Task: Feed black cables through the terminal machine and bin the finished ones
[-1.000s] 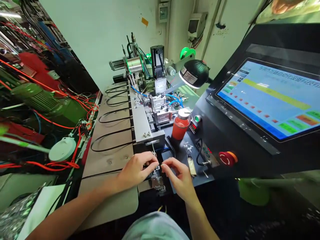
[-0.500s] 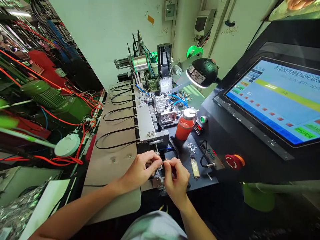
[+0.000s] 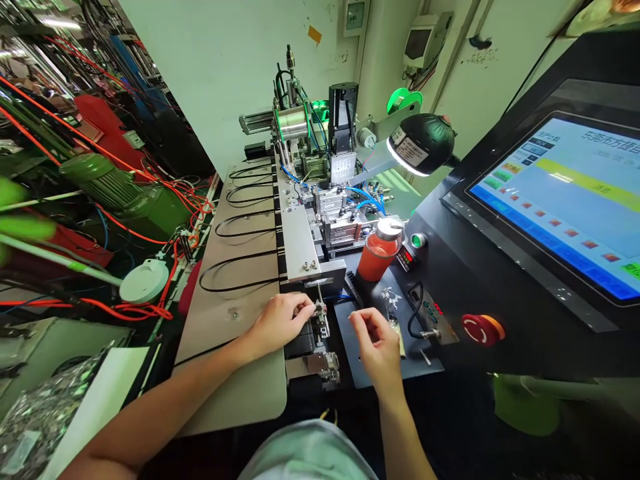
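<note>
Four black cables lay looped on the desk, ends already at the guide plate along its right edge; a fifth cable, nearer the front edge, was seemingly not yet placed alike. The left hand was curled at the metal fixture, grip hidden; the right hand, fingertips bunched, hovered apart, contents unclear.

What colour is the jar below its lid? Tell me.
The jar is orange-red; best seen in head view.
</note>
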{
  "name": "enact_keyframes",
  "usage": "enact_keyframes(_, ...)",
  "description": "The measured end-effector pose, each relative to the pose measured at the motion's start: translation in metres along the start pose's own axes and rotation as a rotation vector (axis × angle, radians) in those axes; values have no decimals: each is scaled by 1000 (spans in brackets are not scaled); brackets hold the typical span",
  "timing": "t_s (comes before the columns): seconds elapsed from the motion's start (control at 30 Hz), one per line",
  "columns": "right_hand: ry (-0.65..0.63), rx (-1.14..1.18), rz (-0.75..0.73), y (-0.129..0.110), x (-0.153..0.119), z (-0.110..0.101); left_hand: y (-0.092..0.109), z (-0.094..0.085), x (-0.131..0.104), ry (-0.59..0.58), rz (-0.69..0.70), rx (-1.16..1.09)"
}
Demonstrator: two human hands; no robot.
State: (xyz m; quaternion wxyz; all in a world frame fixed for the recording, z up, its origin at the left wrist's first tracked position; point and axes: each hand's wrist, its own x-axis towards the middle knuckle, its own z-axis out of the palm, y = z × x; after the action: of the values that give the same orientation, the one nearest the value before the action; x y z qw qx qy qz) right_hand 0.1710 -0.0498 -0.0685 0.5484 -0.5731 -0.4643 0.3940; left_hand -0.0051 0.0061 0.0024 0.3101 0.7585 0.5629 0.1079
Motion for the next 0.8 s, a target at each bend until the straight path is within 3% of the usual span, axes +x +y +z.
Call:
enact_keyframes(0.37, -176, -23, -36, 7, 9, 5, 7, 2, 5, -11, -19, 77)
enact_keyframes(0.6, -306, -47, -117, 7, 27, 27, 9, 1, 10, -38, -21, 86)
enact_keyframes(0.73, -314, 7, -155, 8, 28, 36, 9, 3, 7, -31, 1, 135)
enact_keyframes(0.8, -295, 47, -159, 10, 27, 39, 5, 6, 3, 33, 42, 196)
